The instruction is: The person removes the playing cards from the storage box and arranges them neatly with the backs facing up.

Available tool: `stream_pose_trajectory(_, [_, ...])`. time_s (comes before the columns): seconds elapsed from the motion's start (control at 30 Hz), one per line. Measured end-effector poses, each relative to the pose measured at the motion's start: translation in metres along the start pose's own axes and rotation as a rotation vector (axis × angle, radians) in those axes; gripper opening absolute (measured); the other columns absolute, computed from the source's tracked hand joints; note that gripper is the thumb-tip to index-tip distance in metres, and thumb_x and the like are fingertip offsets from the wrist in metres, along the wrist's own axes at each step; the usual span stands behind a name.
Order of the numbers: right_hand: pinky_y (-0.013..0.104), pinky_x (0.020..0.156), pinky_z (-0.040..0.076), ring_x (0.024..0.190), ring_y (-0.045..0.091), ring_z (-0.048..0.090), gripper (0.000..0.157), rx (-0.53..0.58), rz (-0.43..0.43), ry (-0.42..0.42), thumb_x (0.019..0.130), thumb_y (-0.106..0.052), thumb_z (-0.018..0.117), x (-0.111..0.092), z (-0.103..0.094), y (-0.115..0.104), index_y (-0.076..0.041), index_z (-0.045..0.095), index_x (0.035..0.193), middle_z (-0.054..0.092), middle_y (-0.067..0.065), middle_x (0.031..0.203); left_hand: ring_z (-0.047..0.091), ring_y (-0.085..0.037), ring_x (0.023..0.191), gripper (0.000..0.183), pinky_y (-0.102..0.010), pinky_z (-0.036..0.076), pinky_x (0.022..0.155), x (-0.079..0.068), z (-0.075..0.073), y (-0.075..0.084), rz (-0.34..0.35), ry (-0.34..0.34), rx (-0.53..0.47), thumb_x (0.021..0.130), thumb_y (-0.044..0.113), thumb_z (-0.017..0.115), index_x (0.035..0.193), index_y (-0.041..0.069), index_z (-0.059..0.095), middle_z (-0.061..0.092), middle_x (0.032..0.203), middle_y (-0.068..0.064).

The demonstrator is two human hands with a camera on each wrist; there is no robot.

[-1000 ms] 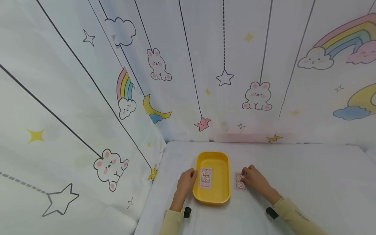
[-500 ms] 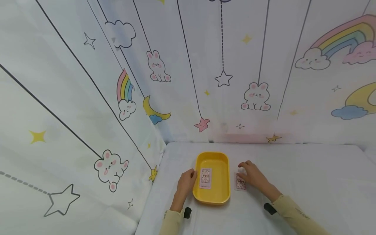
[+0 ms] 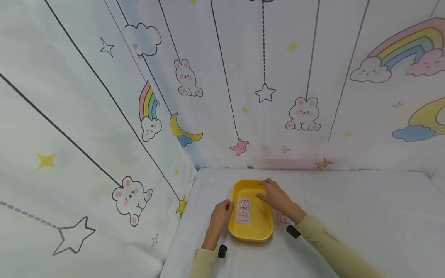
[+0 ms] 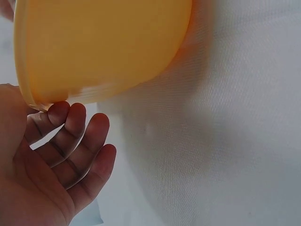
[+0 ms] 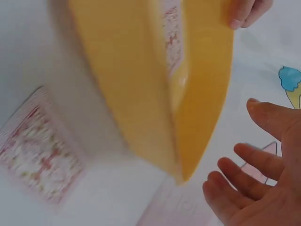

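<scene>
A yellow plastic tray (image 3: 259, 231) lies on the white-covered table, with a playing card (image 3: 243, 211) face down in its left half. At the tray's left rim, my left hand (image 3: 220, 216) pinches the edge; the left wrist view shows its fingertips (image 4: 75, 115) curled under the rim. Over the tray's right rim hovers my right hand (image 3: 277, 197); in the right wrist view its fingers (image 5: 251, 176) are spread and hold nothing. A second playing card (image 3: 283, 218), also face down, lies right of the tray, partly hidden under my right forearm.
A white cloth (image 3: 365, 216) covers the table. Behind it hangs a printed curtain (image 3: 333, 116) with bunnies, stars and rainbows, and another curtain side (image 3: 87, 162) stands at the left. Dark wrist-worn pieces (image 3: 293, 231) sit below both wrists.
My right hand has moved left, from over the card on the table to above the tray's right rim. That card stays on the table. The left hand keeps its place on the tray.
</scene>
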State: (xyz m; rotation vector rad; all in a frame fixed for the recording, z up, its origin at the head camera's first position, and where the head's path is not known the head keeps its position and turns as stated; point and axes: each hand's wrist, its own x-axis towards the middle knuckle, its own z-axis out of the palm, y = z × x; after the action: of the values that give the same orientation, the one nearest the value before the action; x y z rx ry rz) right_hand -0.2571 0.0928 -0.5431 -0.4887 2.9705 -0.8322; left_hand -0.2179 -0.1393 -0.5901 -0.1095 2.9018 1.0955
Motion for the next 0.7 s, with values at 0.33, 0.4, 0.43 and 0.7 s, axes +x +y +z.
stream_pose_trajectory(0.33, [0.042,0.095,0.042,0.108,0.025,0.052,0.052,0.004,0.075,-0.177,0.082,-0.033,0.067,0.040,0.035,-0.031,-0.003,0.053,0.123,0.055,0.014,0.121,0.042,-0.009,0.053,0.031,-0.025,0.033,0.046,0.005,0.001,-0.005,-0.002,-0.012,0.010,0.095,0.041,0.045,0.075,0.018,0.049,0.045,0.063,0.003])
stream_pose_trajectory(0.4, [0.041,0.092,0.044,0.104,0.024,0.053,0.051,0.005,0.094,-0.222,0.082,-0.030,0.069,0.044,0.041,-0.034,-0.002,0.053,0.121,0.057,0.013,0.118,0.042,-0.009,0.053,0.031,-0.024,0.033,0.046,0.005,0.002,-0.006,-0.006,-0.017,0.006,0.094,0.041,0.045,0.075,0.018,0.049,0.045,0.063,0.004])
stream_pose_trajectory(0.43, [0.041,0.091,0.045,0.100,0.023,0.054,0.050,0.003,0.105,-0.242,0.081,-0.029,0.069,0.046,0.044,-0.035,-0.002,0.054,0.120,0.058,0.013,0.115,0.042,-0.009,0.054,0.031,-0.024,0.034,0.046,0.006,0.002,-0.007,-0.008,-0.018,0.006,0.094,0.042,0.045,0.075,0.018,0.049,0.045,0.063,0.004])
stream_pose_trajectory(0.7, [0.043,0.084,0.044,0.094,0.028,0.050,0.043,-0.090,0.135,-0.325,0.075,-0.027,0.075,0.047,0.063,-0.043,-0.005,0.057,0.107,0.053,0.015,0.108,0.042,-0.010,0.053,0.031,-0.025,0.033,0.046,0.007,0.003,-0.006,-0.009,0.002,0.019,0.094,0.040,0.046,0.073,0.017,0.049,0.044,0.062,0.003])
